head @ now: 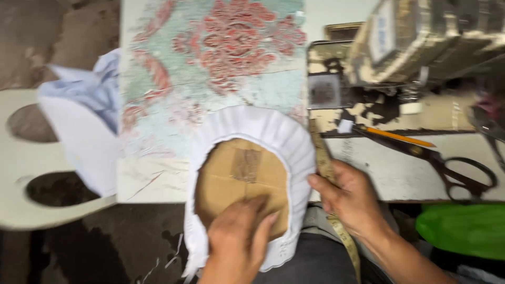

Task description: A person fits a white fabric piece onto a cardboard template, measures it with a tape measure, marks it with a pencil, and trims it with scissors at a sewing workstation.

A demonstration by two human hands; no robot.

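A brown cardboard piece point(231, 173) with a strip of tape lies inside a pleated white fabric rim point(263, 126), at the table's front edge over my lap. My left hand point(239, 236) presses flat on the cardboard's near part, fingers together. My right hand point(350, 197) grips the white rim's right side, with a yellowed measuring tape point(323, 163) running under it and down past my wrist.
The table carries a floral red and pale green cloth point(210, 68). White and light blue fabric point(84, 115) lies at left over a white stool point(21, 210) with cut-outs. Black scissors point(447, 163) and an orange pencil point(400, 138) lie right, below a sewing machine point(421, 42). A green bag point(463, 229) sits lower right.
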